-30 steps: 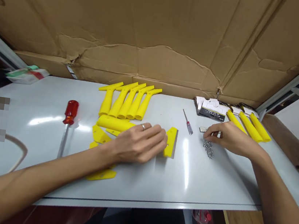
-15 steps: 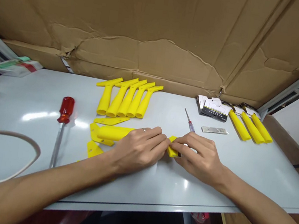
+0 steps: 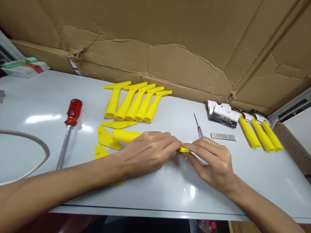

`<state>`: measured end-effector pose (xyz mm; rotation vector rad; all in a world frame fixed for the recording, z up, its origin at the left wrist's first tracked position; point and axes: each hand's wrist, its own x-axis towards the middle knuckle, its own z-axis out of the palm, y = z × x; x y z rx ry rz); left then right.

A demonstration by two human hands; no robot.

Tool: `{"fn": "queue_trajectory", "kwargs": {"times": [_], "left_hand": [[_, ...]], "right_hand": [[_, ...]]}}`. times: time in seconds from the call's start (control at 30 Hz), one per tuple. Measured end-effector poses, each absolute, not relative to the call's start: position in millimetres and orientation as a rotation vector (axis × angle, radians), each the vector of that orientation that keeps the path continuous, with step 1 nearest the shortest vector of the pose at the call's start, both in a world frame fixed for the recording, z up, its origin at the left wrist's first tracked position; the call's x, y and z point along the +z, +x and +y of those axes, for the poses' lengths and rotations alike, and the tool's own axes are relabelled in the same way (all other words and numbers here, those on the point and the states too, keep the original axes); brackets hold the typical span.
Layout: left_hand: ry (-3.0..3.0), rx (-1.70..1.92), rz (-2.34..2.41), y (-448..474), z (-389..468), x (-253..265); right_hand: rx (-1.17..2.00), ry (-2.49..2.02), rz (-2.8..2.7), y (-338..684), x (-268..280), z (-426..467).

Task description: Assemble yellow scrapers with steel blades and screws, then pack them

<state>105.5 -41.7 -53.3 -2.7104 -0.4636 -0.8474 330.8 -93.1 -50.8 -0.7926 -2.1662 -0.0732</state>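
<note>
My left hand (image 3: 152,150) is wrapped over a yellow plastic scraper handle (image 3: 125,136) lying sideways, its round grip end sticking out to the left. On the right, the thumb and fingers of my right hand (image 3: 214,160) pinch the narrow head end of the same handle. The fingers hide most of its middle. Flat yellow plates with holes (image 3: 109,139) lie just left of the handle. Behind my hands, several similar yellow scraper handles (image 3: 134,104) stand in a row. A small screwdriver (image 3: 198,125) lies beyond my right hand.
A large red-handled screwdriver (image 3: 73,113) and a white cable (image 3: 34,140) lie at the left. Toward the back right are black-and-white cards (image 3: 224,115), a thin blade pack (image 3: 224,136) and yellow carded tools (image 3: 262,135). Cardboard (image 3: 167,30) walls the rear; the table edge (image 3: 159,214) runs in front.
The yellow handle's head end has turned so that its narrow edge shows, and my right fingertips have shifted on it. The view has moved slightly.
</note>
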Motion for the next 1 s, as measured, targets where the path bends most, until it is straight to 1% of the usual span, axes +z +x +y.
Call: {"fn": "queue_trajectory", "kwargs": {"times": [0.13,0.2,0.3,0.37,0.47,0.67,0.9,1.0], "left_hand": [[-2.732,-0.837,-0.512,103.4,-41.6,-50.7],[-2.759,-0.793,-0.545,102.9,-41.4,-50.7],[-2.779,-0.747,-0.535,102.2,-40.9,-53.2],[-2.759,-0.760,-0.472,101.4,-40.7,-55.3],[-2.683,-0.768,-0.332,99.8,-40.8,-56.4],[-2.517,-0.643,-0.092,98.2,-42.0,-51.5],[-2.465,-0.620,-0.056,97.6,-41.2,-49.9],[-2.445,-0.644,-0.037,96.8,-40.7,-50.8]], "right_hand": [[0.022,-0.767,-2.253,337.9,-40.4,-91.9],[0.126,-0.863,-2.265,352.9,-27.0,-88.6],[0.206,-1.267,-2.190,388.7,-7.8,-79.7],[0.258,-1.528,-2.238,412.9,-2.8,-72.9],[0.409,-1.707,-2.379,434.9,-7.7,-65.2],[0.434,-1.610,-2.450,436.7,-25.8,-58.7],[0.380,-1.512,-2.514,437.8,-32.4,-57.1],[0.356,-1.480,-2.410,426.7,-26.1,-61.5]]}}
